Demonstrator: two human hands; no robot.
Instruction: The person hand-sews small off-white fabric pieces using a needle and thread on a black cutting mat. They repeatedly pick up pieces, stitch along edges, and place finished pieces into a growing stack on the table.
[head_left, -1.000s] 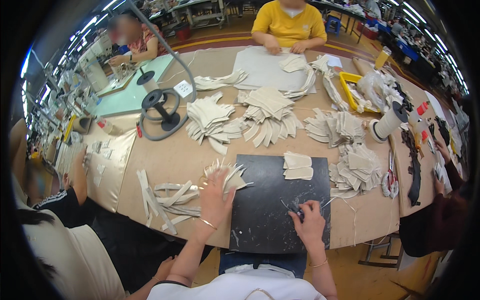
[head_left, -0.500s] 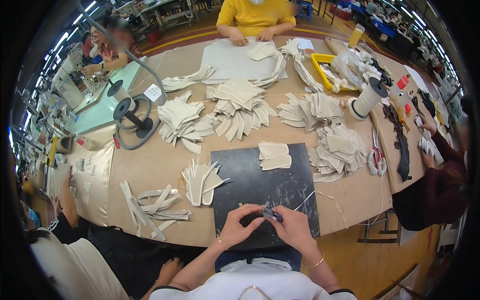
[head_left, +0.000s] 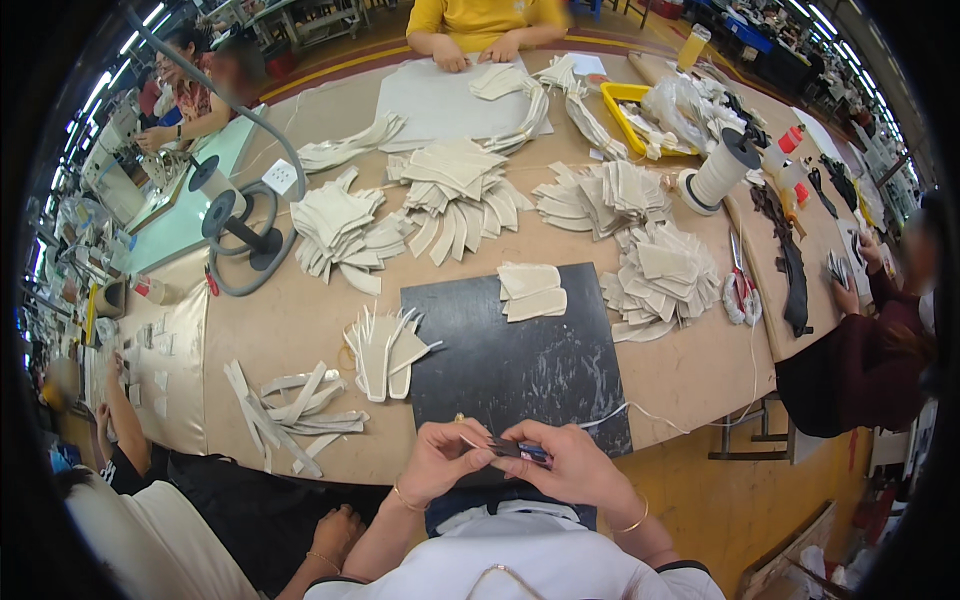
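Observation:
Close to my body, over the near edge of the black board (head_left: 450, 350), my left hand (head_left: 440, 465) and my right hand (head_left: 575, 468) meet. Between them is a small dark tool (head_left: 535, 454), its kind too small to make out. My right fingers wrap its body, while my left fingers pinch its other end. A white cord (head_left: 660, 407) trails rightward from beside my right hand. Two stacks of cream fabric pieces (head_left: 535, 293) lie at the board's far side, and a fan of cord-edged pieces (head_left: 384, 352) overlaps its left edge.
Loose cream strips (head_left: 300, 408) lie at left. Piles of cut pieces (head_left: 665, 265) cover the middle, near a cord spool (head_left: 722, 172), red-handled scissors (head_left: 741, 295) and a yellow tray (head_left: 622, 110). A grey hose (head_left: 290, 220) curls at left. Co-workers sit around the table.
My hands have drawn nearer to my body and together; my left fingers now pinch the dark tool's end. The table sits slightly further left and higher in view.

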